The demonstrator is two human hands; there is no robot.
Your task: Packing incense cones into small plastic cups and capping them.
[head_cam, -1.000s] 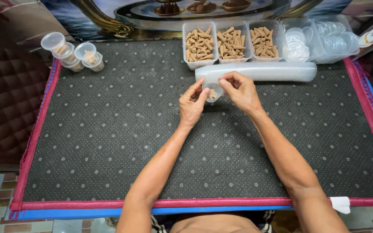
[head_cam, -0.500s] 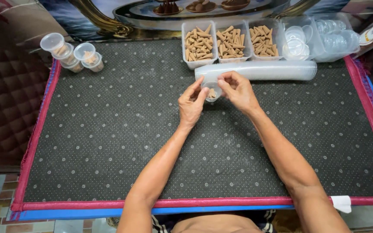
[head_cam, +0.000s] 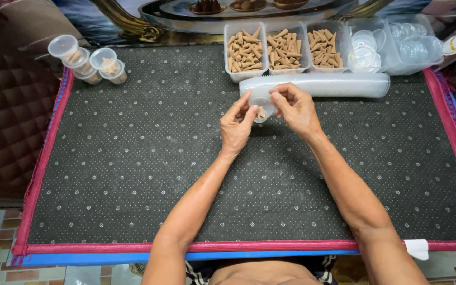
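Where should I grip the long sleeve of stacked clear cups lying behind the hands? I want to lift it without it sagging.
Probably around the middle of the sleeve of stacked cups, from above. It lies flat on the dotted mat, long and slender, with the trays of brown cones close behind.

Small clear plastic cup [head_cam: 262, 108] was tilted on its side above the dark dotted mat, tan cones inside, held just before the long cup stack.

I see even, bright overhead light across the dotted black mat [head_cam: 133, 158], with only short soft shadows beneath the forearms. Beyond its far edge, glare whitens the clear lids [head_cam: 415, 45]. Its side borders bow slightly; focus is crisp.
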